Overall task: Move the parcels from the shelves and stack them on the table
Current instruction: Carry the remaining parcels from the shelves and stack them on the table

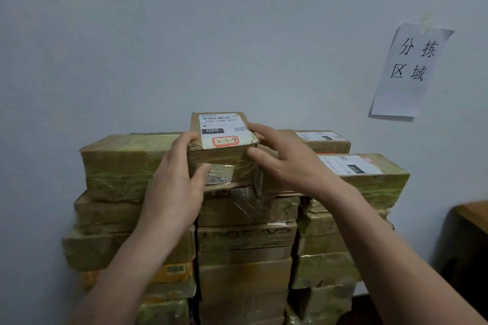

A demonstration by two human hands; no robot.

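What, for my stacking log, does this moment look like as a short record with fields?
top item: small parcel with a white label, atop the middle pile
left hand: grips the parcel's left side, thumb on its front
right hand: touches the parcel's right edge, fingers fairly straight
neighbours: taped parcel on the left, labelled parcel on the right
wall: paper sign, upper right
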